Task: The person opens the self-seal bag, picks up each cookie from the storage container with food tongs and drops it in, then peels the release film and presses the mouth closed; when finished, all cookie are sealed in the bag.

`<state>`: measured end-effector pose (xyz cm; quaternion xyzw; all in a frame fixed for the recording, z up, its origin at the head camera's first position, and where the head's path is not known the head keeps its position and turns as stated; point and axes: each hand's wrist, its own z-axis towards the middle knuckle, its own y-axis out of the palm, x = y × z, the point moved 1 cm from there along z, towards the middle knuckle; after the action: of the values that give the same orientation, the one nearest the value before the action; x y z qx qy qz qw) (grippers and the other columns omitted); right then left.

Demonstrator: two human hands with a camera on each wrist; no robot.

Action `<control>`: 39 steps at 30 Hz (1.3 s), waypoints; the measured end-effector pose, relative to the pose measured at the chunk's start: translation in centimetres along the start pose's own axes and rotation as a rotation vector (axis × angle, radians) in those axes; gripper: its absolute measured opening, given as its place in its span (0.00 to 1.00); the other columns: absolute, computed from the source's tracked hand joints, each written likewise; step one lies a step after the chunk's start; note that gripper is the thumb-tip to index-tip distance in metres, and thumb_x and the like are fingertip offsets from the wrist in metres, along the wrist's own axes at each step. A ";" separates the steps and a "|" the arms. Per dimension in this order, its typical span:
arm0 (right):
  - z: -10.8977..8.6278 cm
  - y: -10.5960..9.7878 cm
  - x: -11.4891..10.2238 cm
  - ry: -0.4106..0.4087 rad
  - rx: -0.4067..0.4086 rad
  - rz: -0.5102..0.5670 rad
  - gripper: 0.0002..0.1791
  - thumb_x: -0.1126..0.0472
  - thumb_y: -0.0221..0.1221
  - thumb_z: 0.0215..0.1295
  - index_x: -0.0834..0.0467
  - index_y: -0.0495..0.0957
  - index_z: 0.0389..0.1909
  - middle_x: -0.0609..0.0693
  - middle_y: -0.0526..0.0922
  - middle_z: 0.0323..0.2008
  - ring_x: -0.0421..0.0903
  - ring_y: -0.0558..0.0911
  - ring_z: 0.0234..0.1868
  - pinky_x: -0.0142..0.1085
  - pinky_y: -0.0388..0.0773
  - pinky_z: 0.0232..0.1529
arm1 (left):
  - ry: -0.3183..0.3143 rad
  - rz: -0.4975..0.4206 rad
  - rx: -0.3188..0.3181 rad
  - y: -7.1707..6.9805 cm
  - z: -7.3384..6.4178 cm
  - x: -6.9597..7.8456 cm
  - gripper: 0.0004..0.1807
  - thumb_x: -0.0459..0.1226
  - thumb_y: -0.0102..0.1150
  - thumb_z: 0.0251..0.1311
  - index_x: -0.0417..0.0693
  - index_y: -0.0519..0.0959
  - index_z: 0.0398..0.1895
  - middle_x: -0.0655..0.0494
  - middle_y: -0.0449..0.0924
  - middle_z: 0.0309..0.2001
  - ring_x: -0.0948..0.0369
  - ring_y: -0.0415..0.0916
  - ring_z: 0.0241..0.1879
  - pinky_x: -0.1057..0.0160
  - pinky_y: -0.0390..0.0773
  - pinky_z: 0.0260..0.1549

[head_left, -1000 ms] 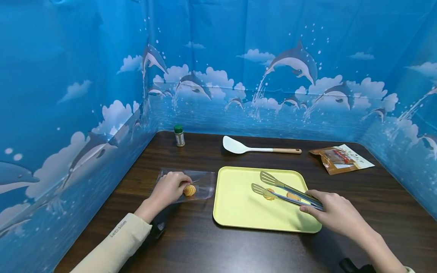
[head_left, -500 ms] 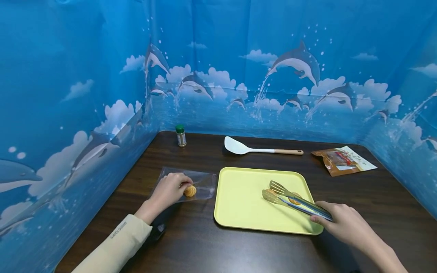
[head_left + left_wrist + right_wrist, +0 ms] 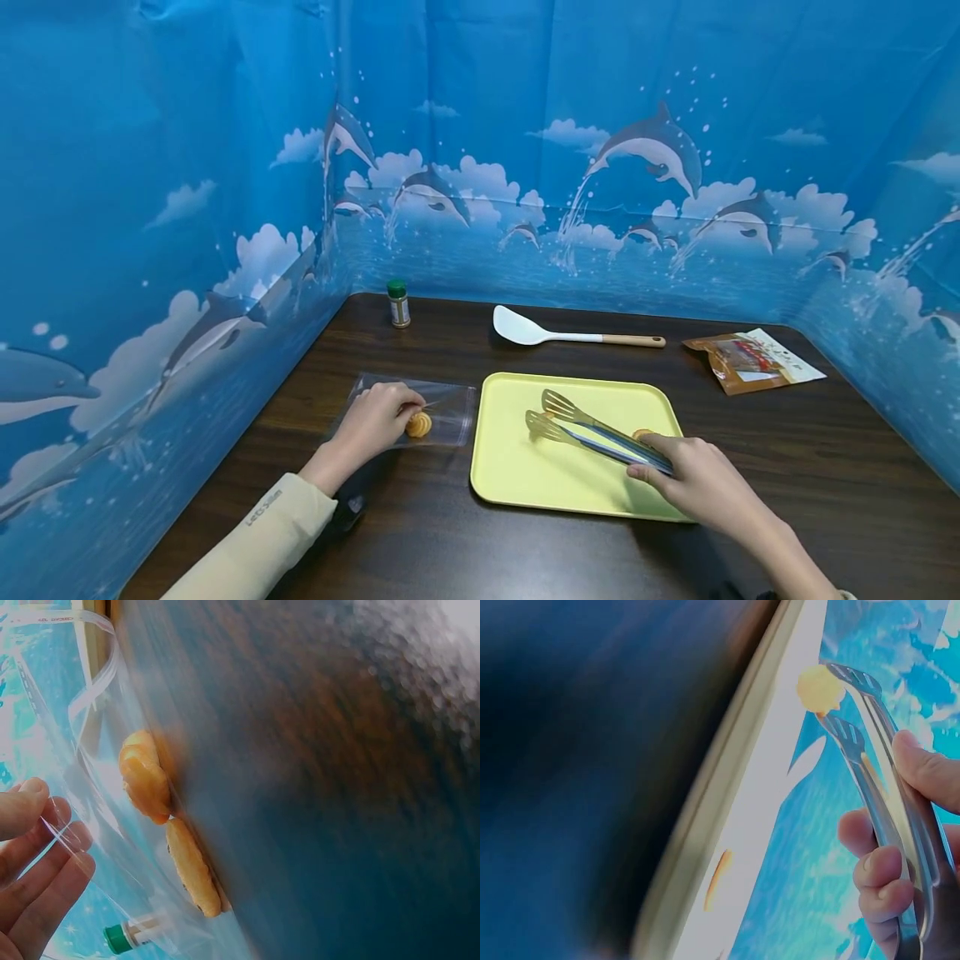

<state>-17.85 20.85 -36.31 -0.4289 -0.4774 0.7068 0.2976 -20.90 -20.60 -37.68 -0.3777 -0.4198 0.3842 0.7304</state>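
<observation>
My left hand pinches the edge of a clear zip bag lying left of the tray. Inside the bag are a swirled cookie and a longer, flat cookie, both in the left wrist view. My right hand grips metal tongs over the yellow tray. Between the tong tips a round cookie is held, raised above the tray in the right wrist view; from the head it is mostly hidden. Another cookie lies on the tray, partly covered by the right hand.
Behind the tray lies a white spatula with a wooden handle. A green-capped shaker stands at the back left, and a brown-and-white food packet lies at the back right. Dolphin-print curtains enclose the dark table.
The tongs have closed on a cookie and moved left across the tray with my right hand, lifting it. My left hand stays at the bag.
</observation>
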 end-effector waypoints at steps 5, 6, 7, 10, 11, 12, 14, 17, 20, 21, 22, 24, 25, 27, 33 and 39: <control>1.8 0.7 -1.9 -0.049 0.008 0.027 0.24 0.48 0.64 0.63 0.61 0.82 0.52 0.51 0.87 0.42 0.35 0.80 0.32 0.39 0.78 0.34 | 0.007 0.003 0.002 0.2 0.0 0.0 0.04 0.31 0.65 0.59 0.44 0.87 0.36 0.53 0.86 0.34 0.60 0.82 0.32 0.59 0.82 0.31; 2.2 0.9 -2.3 -0.059 0.011 0.035 0.24 0.48 0.64 0.63 0.62 0.82 0.52 0.51 0.87 0.42 0.37 0.82 0.33 0.41 0.79 0.36 | 0.006 0.005 0.003 0.3 0.0 0.0 0.04 0.31 0.65 0.59 0.44 0.87 0.36 0.53 0.86 0.34 0.60 0.82 0.32 0.59 0.82 0.31; 2.6 1.1 -2.6 -0.066 0.013 0.044 0.24 0.48 0.64 0.63 0.62 0.82 0.52 0.51 0.87 0.41 0.38 0.82 0.33 0.41 0.79 0.36 | 0.005 0.005 0.002 0.3 0.0 0.0 0.04 0.31 0.65 0.59 0.44 0.87 0.36 0.53 0.86 0.34 0.60 0.82 0.32 0.59 0.82 0.31; 3.7 1.8 -3.6 -0.080 0.010 0.065 0.24 0.49 0.64 0.63 0.62 0.82 0.52 0.52 0.87 0.41 0.43 0.84 0.36 0.44 0.80 0.39 | 0.000 0.001 0.000 0.4 0.0 0.1 0.04 0.31 0.65 0.59 0.44 0.87 0.35 0.53 0.86 0.34 0.60 0.82 0.32 0.59 0.82 0.32; 4.1 2.1 -3.9 -0.084 0.006 0.074 0.24 0.49 0.64 0.63 0.62 0.81 0.52 0.52 0.87 0.41 0.44 0.85 0.36 0.45 0.81 0.40 | -0.002 -0.001 -0.001 0.4 0.0 0.1 0.04 0.31 0.65 0.59 0.44 0.87 0.36 0.53 0.86 0.34 0.60 0.83 0.33 0.59 0.82 0.32; 4.4 2.4 -4.2 -0.083 0.001 0.084 0.24 0.49 0.64 0.63 0.62 0.81 0.52 0.53 0.87 0.41 0.46 0.86 0.38 0.46 0.81 0.42 | -0.003 -0.002 -0.001 0.4 0.0 0.2 0.04 0.31 0.65 0.60 0.44 0.87 0.36 0.53 0.86 0.34 0.60 0.83 0.33 0.59 0.82 0.32; 5.1 3.1 -4.8 -0.088 -0.012 0.102 0.24 0.49 0.64 0.63 0.63 0.81 0.52 0.54 0.87 0.43 0.47 0.86 0.40 0.46 0.81 0.43 | -0.005 -0.004 0.001 0.4 0.0 0.2 0.04 0.31 0.64 0.60 0.44 0.87 0.36 0.53 0.86 0.35 0.60 0.83 0.33 0.59 0.82 0.32; 5.7 4.0 -5.6 -0.106 -0.047 0.112 0.23 0.49 0.65 0.63 0.62 0.82 0.52 0.52 0.87 0.41 0.43 0.85 0.36 0.42 0.81 0.40 | -0.011 -0.005 0.006 0.4 0.0 0.3 0.04 0.32 0.63 0.61 0.45 0.87 0.36 0.53 0.86 0.36 0.59 0.83 0.34 0.58 0.83 0.33; 6.0 4.5 -6.3 -0.123 -0.071 0.093 0.22 0.50 0.66 0.62 0.61 0.82 0.50 0.50 0.87 0.37 0.38 0.81 0.30 0.38 0.77 0.34 | -0.010 -0.008 0.009 0.4 0.0 0.3 0.04 0.32 0.63 0.62 0.45 0.86 0.36 0.52 0.86 0.36 0.59 0.83 0.34 0.58 0.83 0.34; 6.1 4.6 -6.5 -0.131 -0.070 0.077 0.22 0.50 0.66 0.61 0.61 0.83 0.49 0.49 0.87 0.36 0.38 0.81 0.29 0.38 0.78 0.33 | -0.007 -0.011 0.010 0.5 0.0 0.2 0.04 0.32 0.63 0.62 0.45 0.86 0.36 0.52 0.86 0.36 0.59 0.83 0.34 0.58 0.82 0.34; 6.1 4.6 -6.7 -0.140 -0.065 0.061 0.21 0.50 0.66 0.61 0.61 0.83 0.48 0.49 0.87 0.35 0.39 0.81 0.28 0.38 0.78 0.33 | -0.003 -0.014 0.009 0.5 0.0 0.2 0.04 0.31 0.63 0.62 0.44 0.86 0.36 0.52 0.86 0.35 0.59 0.83 0.34 0.58 0.82 0.33; 6.4 4.5 -7.3 -0.161 -0.051 0.022 0.21 0.50 0.67 0.60 0.61 0.83 0.47 0.51 0.88 0.35 0.42 0.83 0.30 0.40 0.79 0.33 | 0.002 -0.019 0.007 0.5 0.1 0.2 0.04 0.31 0.62 0.62 0.44 0.86 0.36 0.52 0.86 0.35 0.60 0.82 0.32 0.60 0.82 0.32; 6.6 4.5 -7.6 -0.177 -0.043 0.003 0.21 0.50 0.67 0.60 0.61 0.83 0.47 0.51 0.88 0.35 0.43 0.84 0.31 0.41 0.79 0.33 | 0.008 -0.017 0.010 0.6 0.1 0.1 0.04 0.31 0.62 0.62 0.44 0.85 0.36 0.52 0.86 0.34 0.60 0.82 0.32 0.60 0.81 0.31; 7.1 4.4 -8.2 -0.207 -0.034 -0.030 0.21 0.50 0.67 0.60 0.61 0.84 0.46 0.51 0.87 0.34 0.43 0.83 0.29 0.41 0.79 0.31 | 0.019 -0.016 0.015 0.6 0.1 0.0 0.04 0.30 0.62 0.62 0.43 0.85 0.35 0.53 0.85 0.33 0.61 0.81 0.31 0.60 0.81 0.31; 8.5 4.7 -9.8 -0.256 -0.057 -0.030 0.21 0.48 0.67 0.60 0.61 0.83 0.45 0.41 0.77 0.20 0.37 0.66 0.19 0.33 0.63 0.22 | 0.057 -0.016 0.039 0.9 0.0 -0.1 0.03 0.29 0.62 0.62 0.43 0.85 0.33 0.54 0.85 0.32 0.60 0.81 0.31 0.55 0.79 0.33; 8.8 5.0 -10.2 -0.258 -0.069 0.004 0.23 0.48 0.67 0.60 0.62 0.83 0.47 0.47 0.84 0.27 0.38 0.74 0.23 0.35 0.70 0.26 | 0.026 -0.027 0.008 0.7 -0.1 -0.1 0.05 0.30 0.60 0.64 0.43 0.84 0.36 0.53 0.84 0.33 0.64 0.78 0.27 0.62 0.77 0.28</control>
<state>-21.13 6.83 -36.11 -0.3454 -0.5348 0.7398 0.2175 -21.05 -20.43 -38.31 -0.3742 -0.4139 0.3708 0.7424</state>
